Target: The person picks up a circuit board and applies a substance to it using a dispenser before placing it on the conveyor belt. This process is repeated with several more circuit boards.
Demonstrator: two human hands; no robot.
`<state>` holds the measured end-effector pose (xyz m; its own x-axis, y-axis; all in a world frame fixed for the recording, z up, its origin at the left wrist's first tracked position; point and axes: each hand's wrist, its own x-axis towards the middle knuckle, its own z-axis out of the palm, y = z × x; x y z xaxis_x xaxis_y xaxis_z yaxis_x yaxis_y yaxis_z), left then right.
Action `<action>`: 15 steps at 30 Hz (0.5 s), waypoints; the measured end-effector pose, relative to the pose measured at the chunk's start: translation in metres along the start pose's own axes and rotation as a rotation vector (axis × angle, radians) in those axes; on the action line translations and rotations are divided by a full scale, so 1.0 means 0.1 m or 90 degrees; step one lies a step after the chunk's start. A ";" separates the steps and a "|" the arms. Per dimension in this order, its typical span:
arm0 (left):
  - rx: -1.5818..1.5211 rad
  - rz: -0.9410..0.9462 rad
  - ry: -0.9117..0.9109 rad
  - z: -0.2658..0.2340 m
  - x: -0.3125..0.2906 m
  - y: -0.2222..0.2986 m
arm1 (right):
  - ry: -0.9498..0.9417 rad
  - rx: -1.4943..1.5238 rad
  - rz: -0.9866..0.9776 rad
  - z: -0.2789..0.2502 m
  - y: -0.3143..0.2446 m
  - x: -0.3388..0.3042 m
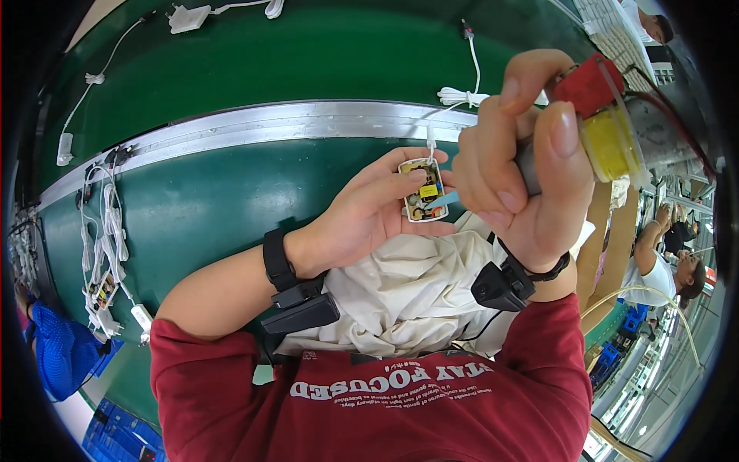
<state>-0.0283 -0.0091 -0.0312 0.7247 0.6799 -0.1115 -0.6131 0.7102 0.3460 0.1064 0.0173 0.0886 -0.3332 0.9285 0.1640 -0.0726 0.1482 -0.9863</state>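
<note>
My left hand (pixel 350 204) is closed around a small open charger case (pixel 406 202), with its thumb over the case's upper part. The white shell has no cover on this side and shows a circuit board with a yellow block and several small components. A white cable (pixel 431 142) runs from its top end. In my right hand (pixel 523 162), raised at the right, is a grey cylindrical dispensing tool (pixel 608 142) with a red part and a yellow band. Its pale blue tapered tip (pixel 444 201) points down-left onto the board's lower half; whether they touch, I cannot tell.
An aluminium rail (pixel 262 117) crosses behind the green table (pixel 231 192). Beyond it, a green surface (pixel 308 58) bears a white plug (pixel 188 18) and coiled cables (pixel 459 97). Bundled white chargers (pixel 104 239) lie at left. Creamy cloth (pixel 400 285) covers my lap. A co-worker (pixel 654 262) sits at right.
</note>
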 end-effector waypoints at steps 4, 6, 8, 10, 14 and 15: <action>-0.002 -0.001 0.005 0.01 -0.01 0.01 | -0.014 -0.014 -0.020 -0.02 0.03 0.01; -0.001 -0.002 0.007 0.02 -0.01 0.01 | -0.019 -0.018 -0.029 -0.02 0.03 0.01; 0.000 -0.002 0.008 0.02 0.00 0.01 | 0.003 -0.017 -0.028 0.00 0.04 0.01; 0.002 -0.001 0.009 0.02 0.00 0.02 | 0.014 -0.016 -0.027 -0.01 0.04 0.01; 0.012 -0.004 0.015 0.03 0.01 0.03 | -0.001 -0.045 -0.043 -0.04 0.05 0.02; 0.011 -0.004 0.019 0.03 0.01 0.02 | -0.008 -0.038 -0.039 -0.04 0.05 0.02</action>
<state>-0.0280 -0.0072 -0.0277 0.7192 0.6804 -0.1410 -0.6023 0.7116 0.3617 0.1087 0.0213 0.0836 -0.3411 0.9129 0.2243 -0.0375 0.2252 -0.9736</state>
